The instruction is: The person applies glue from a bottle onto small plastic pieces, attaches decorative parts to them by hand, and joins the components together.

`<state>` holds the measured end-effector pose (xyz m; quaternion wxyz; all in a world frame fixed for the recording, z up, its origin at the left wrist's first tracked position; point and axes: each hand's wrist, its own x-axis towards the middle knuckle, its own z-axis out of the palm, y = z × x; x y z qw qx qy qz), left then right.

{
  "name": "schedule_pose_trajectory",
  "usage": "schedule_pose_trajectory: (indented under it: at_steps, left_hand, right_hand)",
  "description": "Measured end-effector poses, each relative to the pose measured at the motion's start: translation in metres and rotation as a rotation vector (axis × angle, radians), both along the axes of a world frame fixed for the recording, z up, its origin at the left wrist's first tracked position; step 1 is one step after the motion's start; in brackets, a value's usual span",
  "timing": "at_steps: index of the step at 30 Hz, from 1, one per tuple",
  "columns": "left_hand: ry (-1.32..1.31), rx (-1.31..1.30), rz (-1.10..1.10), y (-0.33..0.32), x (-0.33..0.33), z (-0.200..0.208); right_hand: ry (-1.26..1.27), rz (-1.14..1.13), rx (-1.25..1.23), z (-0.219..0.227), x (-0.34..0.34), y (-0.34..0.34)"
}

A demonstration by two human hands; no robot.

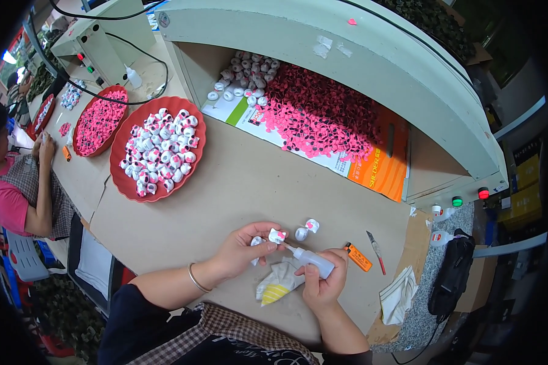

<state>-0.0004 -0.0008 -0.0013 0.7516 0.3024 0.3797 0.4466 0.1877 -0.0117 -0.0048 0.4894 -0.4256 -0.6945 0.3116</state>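
My left hand (236, 250) pinches a small white figurine head (276, 236) with a pink patch. Another round white piece (257, 241) is tucked in the same hand, partly hidden by the fingers. Closed around a translucent squeeze bottle (316, 263), my right hand (323, 289) points its thin nozzle at the figurine head, touching or nearly so. Just beyond the hands lie a white-and-pink head (312, 225) and a plain white piece (301, 233). Beneath them is a crumpled white cloth with yellow stripes (275, 293).
Right of my hands are an orange lighter (359, 258), a craft knife (376, 249) and a cloth (398, 295). A red bowl (117, 176) of figurine heads stands left. Pink pieces (316, 115) heap under the cabinet (323, 24). A co-worker (24, 194) sits far left.
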Motion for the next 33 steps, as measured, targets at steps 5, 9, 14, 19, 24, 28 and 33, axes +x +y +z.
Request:
schedule_pose_trajectory:
  at_steps: [5,9,14,19,24,28,33]
  left_hand:
    - [0.005,0.006,0.001,0.001,0.001,0.002]
    - [0.001,-0.006,0.033,0.002,0.001,0.004]
    - [0.011,0.001,0.047,0.000,0.002,0.000]
    - [0.057,0.017,0.035,-0.001,0.003,0.001]
    - [0.078,0.035,0.025,-0.002,0.003,0.002]
    - [0.070,0.040,0.020,-0.003,0.004,0.003]
    - [0.095,0.067,0.002,-0.003,0.004,0.001]
  right_hand:
    - [0.074,-0.005,-0.029,0.004,-0.003,-0.001]
    - [-0.048,-0.010,0.020,0.002,0.003,0.000]
    - [-0.114,-0.036,0.045,0.003,0.007,-0.001]
    - [0.005,-0.052,0.011,0.002,0.003,-0.002]
    - [0.132,-0.023,-0.055,0.006,-0.004,-0.003]
    - [0.128,-0.025,-0.059,0.005,-0.005,-0.003]
    - [0.097,-0.053,-0.031,0.003,-0.007,-0.002]
